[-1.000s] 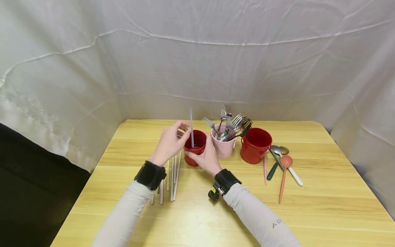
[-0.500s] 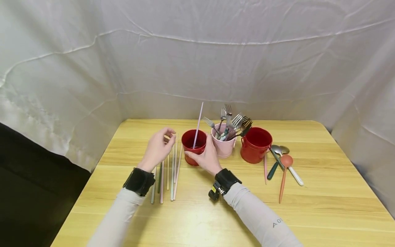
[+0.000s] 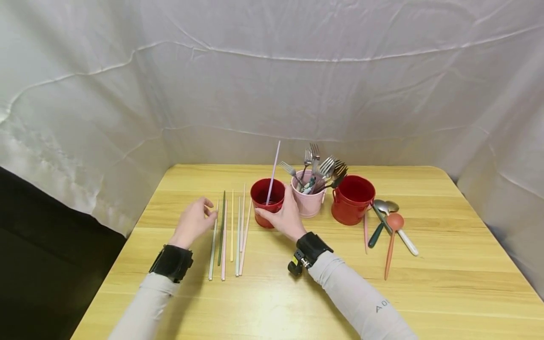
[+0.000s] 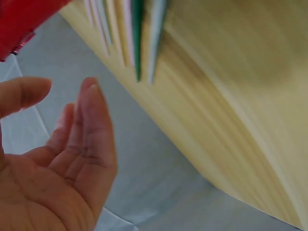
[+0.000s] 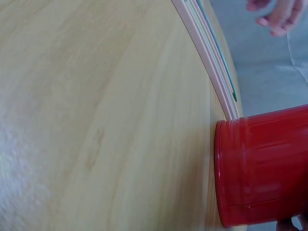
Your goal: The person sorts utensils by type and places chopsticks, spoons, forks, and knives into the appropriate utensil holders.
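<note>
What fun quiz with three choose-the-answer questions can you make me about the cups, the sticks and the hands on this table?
1. Where are the forks?
A. in the pink cup
B. flat on the table
C. in the left hand

2. How many red cups are there?
A. one
B. two
C. four

3. What is the left hand doing?
A. gripping a spoon
B. lifting a cup
C. holding nothing, beside the chopsticks on the table

Answers:
1. A: the forks stand in the pink cup.
2. B: one red cup is gripped by the right hand, and another red cup stands right of the pink one.
3. C: the left wrist view shows bare fingers, near the chopsticks on the table.
</note>
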A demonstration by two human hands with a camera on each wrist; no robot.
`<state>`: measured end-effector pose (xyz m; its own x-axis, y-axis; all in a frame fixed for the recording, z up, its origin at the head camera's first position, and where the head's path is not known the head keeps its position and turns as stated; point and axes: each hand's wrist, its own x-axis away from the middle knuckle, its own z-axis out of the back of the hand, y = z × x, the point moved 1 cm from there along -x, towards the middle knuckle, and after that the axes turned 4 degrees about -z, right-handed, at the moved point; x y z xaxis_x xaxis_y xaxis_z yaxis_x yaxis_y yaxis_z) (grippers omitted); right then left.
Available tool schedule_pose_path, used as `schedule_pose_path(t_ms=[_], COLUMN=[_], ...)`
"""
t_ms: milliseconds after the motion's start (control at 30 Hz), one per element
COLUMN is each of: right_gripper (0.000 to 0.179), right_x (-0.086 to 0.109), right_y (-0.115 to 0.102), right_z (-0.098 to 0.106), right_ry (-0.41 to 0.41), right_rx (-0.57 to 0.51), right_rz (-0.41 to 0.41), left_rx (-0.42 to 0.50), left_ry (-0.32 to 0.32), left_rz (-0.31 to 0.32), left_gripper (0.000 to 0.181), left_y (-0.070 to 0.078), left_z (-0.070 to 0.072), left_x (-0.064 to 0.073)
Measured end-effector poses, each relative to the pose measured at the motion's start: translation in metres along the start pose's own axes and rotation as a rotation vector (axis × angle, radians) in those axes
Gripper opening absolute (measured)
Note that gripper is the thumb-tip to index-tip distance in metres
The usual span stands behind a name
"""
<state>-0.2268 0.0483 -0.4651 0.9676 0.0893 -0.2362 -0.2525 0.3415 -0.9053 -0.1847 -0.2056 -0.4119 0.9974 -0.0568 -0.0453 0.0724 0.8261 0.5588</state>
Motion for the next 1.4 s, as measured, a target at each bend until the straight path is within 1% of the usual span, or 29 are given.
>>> schedule_pose_path(t_ms=[200,333,667,833,967,1000,1100,1167,1400], right_gripper=[0.093,0.093,0.094,0.094,0.094,0.094,0.094,0.093,0.094], right_x=[0.000,0.000,0.001,0.001,0.000,0.000,0.000,0.000,0.000], right_y=[0.000,0.000,0.000,0.001,0.002,0.002,0.002,0.002,0.003], right_z=[0.000,-0.001,0.000,0.000,-0.001,-0.001,-0.001,-0.001,-0.001], right_ry=[0.004,0.000,0.002,0.002,0.003,0.003,0.001,-0.002,0.004], right_rx=[0.004,0.001,0.011,0.012,0.012,0.013,0.015,0.013,0.019], right_rz=[0.002,0.015,0.002,0.004,0.003,0.003,-0.001,-0.005,0.002], left_rx=[-0.056,-0.085,-0.091,-0.105,-0.111,-0.116,-0.130,-0.140,-0.158], left_ry=[-0.125,-0.188,-0.256,-0.272,-0.275,-0.275,-0.275,-0.267,-0.249], left_rz=[0.104,0.152,0.160,0.162,0.171,0.171,0.171,0.167,0.172], left_gripper=[0.039,0.041,0.035,0.032,0.021,0.021,0.031,0.034,0.028], left_y=[-0.012,-0.016,-0.013,-0.010,-0.011,-0.012,-0.013,-0.014,-0.010], left_z=[-0.001,-0.003,-0.016,-0.023,-0.028,-0.029,-0.032,-0.034,-0.036], left_x=[0.005,0.008,0.014,0.016,0.016,0.015,0.014,0.014,0.013])
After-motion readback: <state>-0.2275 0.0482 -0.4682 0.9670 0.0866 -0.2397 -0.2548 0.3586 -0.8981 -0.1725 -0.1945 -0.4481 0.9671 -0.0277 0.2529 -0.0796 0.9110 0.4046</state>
